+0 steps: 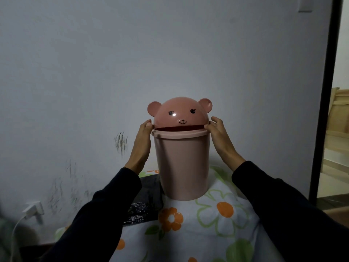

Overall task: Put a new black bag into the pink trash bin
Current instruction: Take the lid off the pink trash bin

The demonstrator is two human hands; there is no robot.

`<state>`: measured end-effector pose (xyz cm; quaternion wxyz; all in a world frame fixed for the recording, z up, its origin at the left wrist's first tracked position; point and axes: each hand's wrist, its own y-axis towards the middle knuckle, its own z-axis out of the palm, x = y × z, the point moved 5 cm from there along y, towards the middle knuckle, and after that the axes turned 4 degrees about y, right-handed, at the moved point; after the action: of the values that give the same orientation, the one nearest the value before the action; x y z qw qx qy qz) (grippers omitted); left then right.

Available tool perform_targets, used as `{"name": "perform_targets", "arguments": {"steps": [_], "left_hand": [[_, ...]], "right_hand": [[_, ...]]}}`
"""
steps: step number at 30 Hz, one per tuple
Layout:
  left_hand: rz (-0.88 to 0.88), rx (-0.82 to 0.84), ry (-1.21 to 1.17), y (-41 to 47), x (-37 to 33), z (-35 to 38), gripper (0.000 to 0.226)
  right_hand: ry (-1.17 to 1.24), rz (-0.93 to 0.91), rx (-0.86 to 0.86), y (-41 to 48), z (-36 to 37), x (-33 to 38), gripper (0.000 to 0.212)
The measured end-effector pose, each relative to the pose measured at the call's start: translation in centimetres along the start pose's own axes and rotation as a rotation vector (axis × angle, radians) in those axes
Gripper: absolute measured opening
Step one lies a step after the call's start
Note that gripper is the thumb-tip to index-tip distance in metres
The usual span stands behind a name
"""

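A pink trash bin (182,167) stands upright on a flowered bedcover (217,220). Its bear-shaped dome lid (181,112) sits on the rim, raised a little at the front so a dark gap shows. My left hand (141,146) grips the lid's left edge with its fingertips. My right hand (220,140) grips the lid's right edge in the same way. A crumpled black bag (145,201) lies on the bedcover to the left of the bin, partly hidden by my left sleeve.
A pale wall with dark scuff marks (120,142) rises close behind the bin. A white charger with a cable (33,209) is plugged in low on the left. A dark door frame (324,110) and a lit room lie to the right.
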<state>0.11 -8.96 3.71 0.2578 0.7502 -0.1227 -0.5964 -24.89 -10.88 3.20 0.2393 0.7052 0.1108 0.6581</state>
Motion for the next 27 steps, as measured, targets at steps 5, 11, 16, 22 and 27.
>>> {"name": "perform_targets", "arguments": {"steps": [5, 11, 16, 22, 27], "left_hand": [[0.008, 0.016, -0.045, 0.3, -0.8, 0.2, 0.034], [0.014, 0.01, -0.047, 1.5, -1.7, 0.4, 0.052], [-0.009, 0.045, -0.015, 2.1, -1.2, 0.4, 0.066], [-0.001, 0.092, 0.043, 2.5, -1.0, 0.9, 0.077], [-0.025, 0.153, 0.057, 2.9, -0.9, 1.7, 0.069]], "right_hand": [[0.003, -0.01, 0.004, 0.1, -0.1, 0.3, 0.057], [0.0, -0.035, 0.038, 0.4, 0.4, 0.9, 0.053], [-0.039, -0.056, 0.077, 0.2, 0.6, 1.2, 0.061], [-0.203, -0.064, 0.069, 0.3, 1.1, 1.4, 0.07], [-0.288, -0.028, 0.073, 0.6, 1.6, 1.2, 0.07]]}}
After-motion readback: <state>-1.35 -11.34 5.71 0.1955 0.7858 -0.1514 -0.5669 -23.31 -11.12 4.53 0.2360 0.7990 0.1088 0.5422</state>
